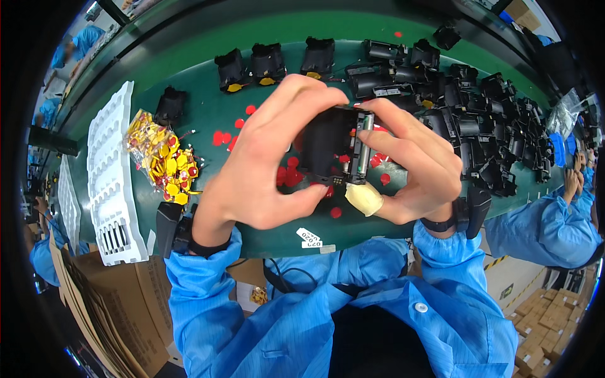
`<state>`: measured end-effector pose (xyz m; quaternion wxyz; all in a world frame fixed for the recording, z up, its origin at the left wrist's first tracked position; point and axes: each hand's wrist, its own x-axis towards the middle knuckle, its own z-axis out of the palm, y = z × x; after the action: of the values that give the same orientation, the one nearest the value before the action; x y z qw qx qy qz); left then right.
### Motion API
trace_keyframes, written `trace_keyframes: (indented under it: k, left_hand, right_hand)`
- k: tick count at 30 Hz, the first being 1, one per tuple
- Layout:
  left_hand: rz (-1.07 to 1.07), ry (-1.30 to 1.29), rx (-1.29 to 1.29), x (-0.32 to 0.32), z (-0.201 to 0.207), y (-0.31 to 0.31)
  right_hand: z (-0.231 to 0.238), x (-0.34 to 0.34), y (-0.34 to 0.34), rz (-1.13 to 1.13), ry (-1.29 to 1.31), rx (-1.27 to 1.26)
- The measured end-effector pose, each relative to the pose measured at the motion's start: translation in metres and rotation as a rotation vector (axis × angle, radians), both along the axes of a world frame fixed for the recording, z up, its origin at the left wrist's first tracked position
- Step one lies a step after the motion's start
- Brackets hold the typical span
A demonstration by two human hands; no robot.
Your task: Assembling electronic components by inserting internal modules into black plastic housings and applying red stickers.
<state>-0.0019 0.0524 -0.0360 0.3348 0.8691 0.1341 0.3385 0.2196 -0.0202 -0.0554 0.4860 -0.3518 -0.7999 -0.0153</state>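
Observation:
Above the table's middle, a black plastic housing is held between my two hands. My left hand is closed round its left side, fingers over the top and thumb at the lower edge. Along the right side of the housing sits a slim silver-and-green cylinder. My right hand grips that side, with fingertips at the cylinder and the thumb near its lower end. A pale yellow finger cot covers the right thumb. Red round pieces lie scattered on the green table below.
Left stand a white moulded tray and a bag of yellow and red parts. Black housings with yellow pieces line the far edge. Many more black housings are heaped at right, near a co-worker's blue sleeve. White labels lie at the front edge.

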Motion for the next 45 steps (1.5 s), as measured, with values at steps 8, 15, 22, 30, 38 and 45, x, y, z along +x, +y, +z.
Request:
trace_keyframes:
  k: [8,15,22,30,38,45]
  left_hand:
    - [0.129,-0.261,-0.476,0.019,-0.017,-0.025]
    - [0.383,-0.260,-0.169,0.022,-0.020,-0.028]
    - [0.497,-0.275,-0.050,0.021,-0.021,-0.034]
    - [0.545,-0.212,0.091,0.021,-0.023,-0.034]
    - [0.461,-0.434,-0.293,0.025,-0.029,-0.035]
    - [0.501,-0.472,-0.403,0.022,-0.034,-0.030]
  right_hand:
    - [0.001,-0.004,-0.007,-0.048,-0.019,0.099]
    - [-0.003,-0.014,-0.002,-0.038,-0.010,0.144]
    - [-0.004,-0.022,0.000,-0.117,-0.113,0.311]
    - [-0.002,-0.019,-0.003,-0.140,-0.263,0.276]
    - [-0.016,-0.032,0.005,-0.138,-0.270,0.224]
    - [-0.008,-0.030,0.005,0.041,-0.232,-0.144]
